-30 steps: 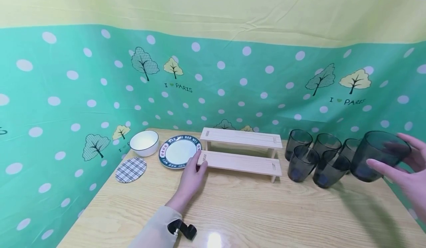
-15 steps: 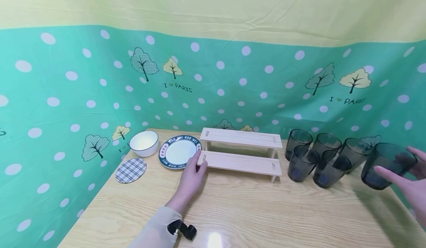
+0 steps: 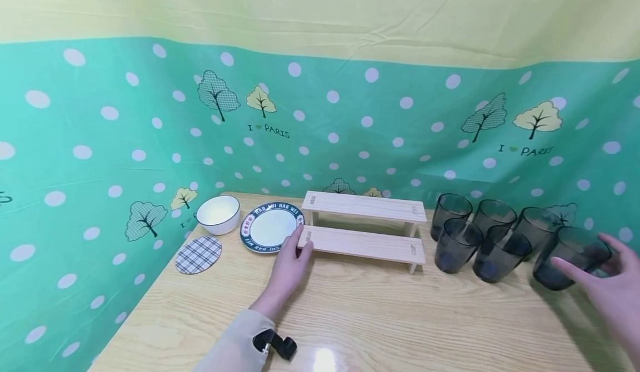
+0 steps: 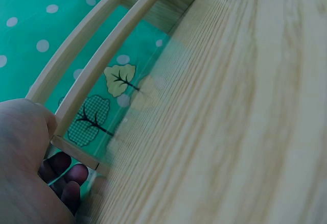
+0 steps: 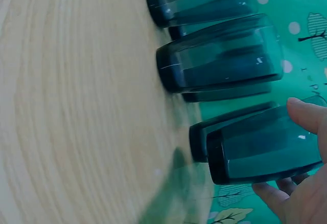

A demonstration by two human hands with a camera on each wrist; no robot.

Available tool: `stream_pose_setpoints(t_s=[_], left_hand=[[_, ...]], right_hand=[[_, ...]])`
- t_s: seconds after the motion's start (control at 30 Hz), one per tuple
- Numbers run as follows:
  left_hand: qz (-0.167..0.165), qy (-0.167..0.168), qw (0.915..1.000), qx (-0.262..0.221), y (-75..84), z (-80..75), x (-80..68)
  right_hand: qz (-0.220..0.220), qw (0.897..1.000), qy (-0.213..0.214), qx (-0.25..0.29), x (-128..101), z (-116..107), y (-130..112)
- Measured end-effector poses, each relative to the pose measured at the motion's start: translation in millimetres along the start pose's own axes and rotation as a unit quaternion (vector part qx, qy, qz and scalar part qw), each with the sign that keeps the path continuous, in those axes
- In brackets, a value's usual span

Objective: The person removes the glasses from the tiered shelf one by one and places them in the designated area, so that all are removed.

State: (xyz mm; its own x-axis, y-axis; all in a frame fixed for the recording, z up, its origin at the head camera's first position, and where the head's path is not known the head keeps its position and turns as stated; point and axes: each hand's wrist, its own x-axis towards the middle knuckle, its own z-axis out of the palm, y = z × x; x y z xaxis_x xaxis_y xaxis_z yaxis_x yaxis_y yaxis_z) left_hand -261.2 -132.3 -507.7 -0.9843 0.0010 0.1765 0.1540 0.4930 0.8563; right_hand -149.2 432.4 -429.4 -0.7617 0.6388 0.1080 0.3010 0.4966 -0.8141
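Note:
A dark tinted glass (image 3: 571, 258) stands nearly upright at the right end of a group of matching glasses. My right hand (image 3: 612, 283) holds it from the right, thumb on the near side and fingers round the far side. In the right wrist view the held glass (image 5: 265, 147) overlaps a glass behind it. My left hand (image 3: 289, 264) grips the left end of the lower tier of a two-step wooden rack (image 3: 362, 244). In the left wrist view its fingers (image 4: 76, 175) curl behind the rack's end leg.
Several tinted glasses (image 3: 457, 244) stand close together right of the rack. To its left are a blue-rimmed plate (image 3: 272, 227), a white bowl (image 3: 218, 215) and a checked round coaster (image 3: 198, 254). A polka-dot cloth (image 3: 330, 116) hangs behind the wooden table (image 3: 380, 316).
My right hand has lowered the glass toward the table, first right, then back left beside the other glasses. The left hand has stayed at the rack's end.

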Motion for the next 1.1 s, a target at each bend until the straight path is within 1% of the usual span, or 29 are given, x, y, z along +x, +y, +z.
stream_pose_setpoints(t_s=[0.1,0.23,0.33,0.7,0.9,1.03,1.1], left_hand=[[-0.001,-0.001,1.0000,0.000,0.2,0.1,-0.4],[-0.004,-0.002,1.0000,-0.005,1.4,-0.1,-1.2],[-0.005,-0.002,1.0000,-0.006,2.4,-0.3,-1.3],[-0.002,-0.004,1.0000,-0.005,3.5,-0.2,-0.9],[-0.003,-0.003,1.0000,-0.006,4.4,0.0,-1.3],[-0.004,-0.002,1.0000,-0.007,3.6,-0.1,-1.6],[-0.006,-0.002,1.0000,-0.006,2.7,-0.2,-1.6]], right_hand=[[-0.007,1.000,-0.009,-0.026,2,2,3],[-0.005,0.999,-0.012,-0.050,5,5,5],[-0.003,0.998,-0.022,-0.059,7,6,6],[0.014,0.995,-0.034,-0.088,8,12,10],[0.018,0.996,-0.033,-0.080,6,13,11],[0.025,0.997,-0.043,-0.062,6,13,11],[0.018,0.997,-0.050,-0.062,5,13,12]])
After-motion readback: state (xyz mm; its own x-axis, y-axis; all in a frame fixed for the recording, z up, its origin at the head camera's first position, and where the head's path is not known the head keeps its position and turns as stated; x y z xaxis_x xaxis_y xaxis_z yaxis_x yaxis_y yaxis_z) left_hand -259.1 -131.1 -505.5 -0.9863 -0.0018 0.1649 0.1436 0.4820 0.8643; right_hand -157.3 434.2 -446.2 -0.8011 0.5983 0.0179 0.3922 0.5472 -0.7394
